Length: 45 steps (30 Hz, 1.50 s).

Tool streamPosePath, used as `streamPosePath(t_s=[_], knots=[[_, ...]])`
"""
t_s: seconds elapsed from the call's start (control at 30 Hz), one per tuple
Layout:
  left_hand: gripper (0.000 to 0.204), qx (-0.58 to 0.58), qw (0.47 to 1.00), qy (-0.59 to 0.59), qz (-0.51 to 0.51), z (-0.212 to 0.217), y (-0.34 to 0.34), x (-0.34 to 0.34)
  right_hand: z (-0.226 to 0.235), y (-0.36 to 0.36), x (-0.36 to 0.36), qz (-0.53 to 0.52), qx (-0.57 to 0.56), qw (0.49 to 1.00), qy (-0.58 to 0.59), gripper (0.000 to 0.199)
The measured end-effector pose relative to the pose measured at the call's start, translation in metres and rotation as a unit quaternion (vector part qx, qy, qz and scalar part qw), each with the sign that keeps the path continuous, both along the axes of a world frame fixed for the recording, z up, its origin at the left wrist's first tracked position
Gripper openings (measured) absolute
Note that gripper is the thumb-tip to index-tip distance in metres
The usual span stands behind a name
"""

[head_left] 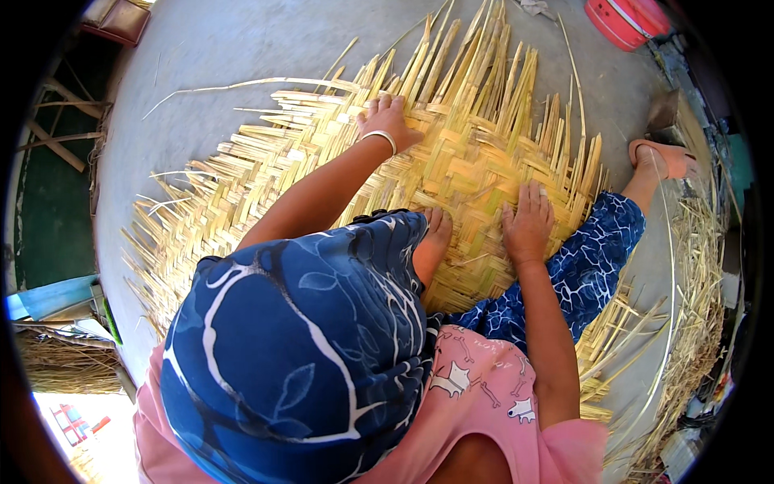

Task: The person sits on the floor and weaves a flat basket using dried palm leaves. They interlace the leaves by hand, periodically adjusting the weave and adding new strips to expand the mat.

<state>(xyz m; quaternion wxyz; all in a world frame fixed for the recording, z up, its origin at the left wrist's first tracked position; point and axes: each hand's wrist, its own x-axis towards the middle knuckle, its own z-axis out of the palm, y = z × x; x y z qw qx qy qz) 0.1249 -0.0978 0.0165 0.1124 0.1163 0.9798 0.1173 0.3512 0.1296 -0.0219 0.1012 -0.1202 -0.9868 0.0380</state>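
Observation:
A large mat [459,185] of pale yellow split strips, woven in a slanting pattern, lies on the floor under both my hands. At its far upper part my left hand [389,123], with a pale bangle at the wrist, lies on the weave, fingers stretched out. Nearer to me on the right, my right hand [530,224] rests on the mat with fingers apart. Loose strip ends [476,60] fan out beyond the far edge and along the left side. My bare foot [436,235] presses on the mat between the hands. No tool shows in either hand.
My bent knee [282,339] in blue patterned cloth covers the mat's near left part. The other leg stretches right, ending in an orange sandal [673,159]. A straw heap [685,298] lines the right side. A red basin [627,20] stands far right on the grey floor [210,48].

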Motion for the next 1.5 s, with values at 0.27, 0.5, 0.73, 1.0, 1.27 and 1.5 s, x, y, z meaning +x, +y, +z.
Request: streamPosePath(t_s=[0.27,0.5,0.73,1.0,1.27,1.5], knots=[[0.078,0.014,0.999,-0.023,0.019,-0.008,0.004,-0.004,0.001,-0.001,0.004,-0.008,0.004,1.000,-0.008,0.055],[0.079,0.011,1.000,-0.018,-0.017,-0.004,-0.007,-0.008,-0.003,-0.003,0.008,-0.010,0.000,1.000,-0.004,0.055],[0.078,-0.004,1.000,0.017,-0.007,-0.005,0.000,-0.003,-0.001,-0.003,0.008,-0.015,0.002,1.000,-0.004,0.055],[0.064,0.034,0.979,0.136,-0.146,-0.021,0.022,0.024,0.001,-0.002,0.008,-0.012,-0.010,1.000,0.016,0.053],[0.067,0.100,0.976,0.067,-0.183,-0.020,0.015,0.025,0.003,-0.004,0.006,-0.027,-0.035,0.999,0.019,0.054],[0.066,0.105,0.980,0.082,-0.147,-0.021,0.012,0.031,0.026,-0.050,-0.045,0.063,-0.150,0.984,0.069,0.062]])
